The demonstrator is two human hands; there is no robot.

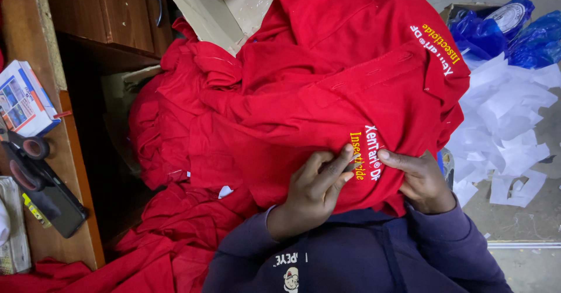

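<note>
Across the lap lies a heap of red shirts point(234, 123), the top shirt point(350, 77) pulled close so its embroidered lettering faces up. Behind it stands an open cardboard box point(228, 7); white paper scraps point(508, 123) litter the floor at right. On the wooden counter point(70, 153) sit 2 tape rolls point(26, 161). Both hands pinch the cloth, left hand point(312, 193) and right hand point(418, 179) flanking the lettering, apparently to stretch it flat.
</note>
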